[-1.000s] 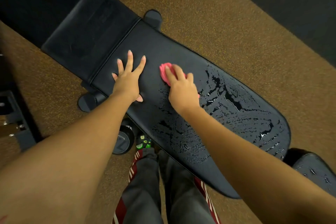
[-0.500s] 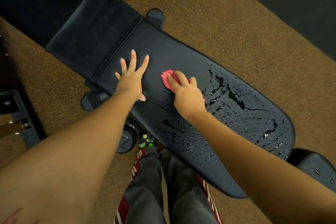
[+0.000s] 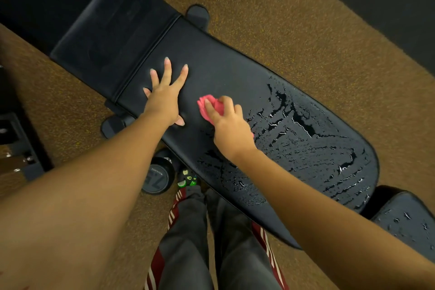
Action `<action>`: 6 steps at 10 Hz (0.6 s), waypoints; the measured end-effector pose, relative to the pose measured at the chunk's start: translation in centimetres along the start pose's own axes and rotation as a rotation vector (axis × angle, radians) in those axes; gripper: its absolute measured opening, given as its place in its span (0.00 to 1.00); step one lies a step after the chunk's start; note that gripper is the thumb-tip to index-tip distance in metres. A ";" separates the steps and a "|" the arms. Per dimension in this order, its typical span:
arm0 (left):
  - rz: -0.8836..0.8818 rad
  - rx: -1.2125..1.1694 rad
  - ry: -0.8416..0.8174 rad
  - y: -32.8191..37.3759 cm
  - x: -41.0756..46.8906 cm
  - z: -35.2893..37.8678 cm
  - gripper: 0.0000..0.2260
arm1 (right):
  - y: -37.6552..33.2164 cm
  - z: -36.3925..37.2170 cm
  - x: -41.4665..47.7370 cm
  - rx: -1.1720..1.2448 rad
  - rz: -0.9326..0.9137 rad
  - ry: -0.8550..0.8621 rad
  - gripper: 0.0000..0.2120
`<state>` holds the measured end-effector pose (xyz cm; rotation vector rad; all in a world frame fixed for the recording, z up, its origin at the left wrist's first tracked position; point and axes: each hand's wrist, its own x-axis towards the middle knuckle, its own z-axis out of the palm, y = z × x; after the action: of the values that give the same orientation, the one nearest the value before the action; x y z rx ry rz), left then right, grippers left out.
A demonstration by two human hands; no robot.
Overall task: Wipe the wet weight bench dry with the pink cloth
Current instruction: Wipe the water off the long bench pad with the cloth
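Note:
The black padded weight bench (image 3: 226, 70) runs diagonally from upper left to lower right. Its right half glistens with water streaks and droplets (image 3: 306, 139); the part around my hands looks matte. My left hand (image 3: 166, 96) lies flat on the pad with fingers spread, just right of the seam. My right hand (image 3: 229, 125) presses the bunched pink cloth (image 3: 210, 107) onto the pad, fingers curled over it, at the left edge of the wet patch. Most of the cloth is hidden under that hand.
A second small black pad (image 3: 409, 221) with droplets sits at lower right. A round dumbbell end (image 3: 157, 178) lies on the brown speckled floor (image 3: 270, 14) under the bench's near edge, beside my shoe (image 3: 187, 178) and trousered legs (image 3: 211, 242). A dark metal frame (image 3: 16, 139) stands at far left.
My right hand with the pink cloth has slid down the pad toward me and slightly left, about a hand's width. The left hand stays planted in the same spot.

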<state>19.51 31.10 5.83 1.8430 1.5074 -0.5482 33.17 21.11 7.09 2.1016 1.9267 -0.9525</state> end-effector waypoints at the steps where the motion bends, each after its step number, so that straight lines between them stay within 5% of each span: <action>1: 0.000 0.004 -0.001 0.0 0.0 0.0 0.57 | 2.2 0.1 -1.2 0.011 0.052 0.043 0.33; 3: -0.001 0.024 0.002 0.1 0.1 0.0 0.57 | 2.4 -1.3 0.5 0.044 0.171 0.067 0.32; 6: 0.006 0.025 -0.006 0.1 -0.1 -0.1 0.56 | 2.3 2.0 -3.9 -0.045 -0.125 0.016 0.33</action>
<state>19.58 31.13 6.01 1.8622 1.4971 -0.5716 34.63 16.39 6.85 1.9908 2.0886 -0.9082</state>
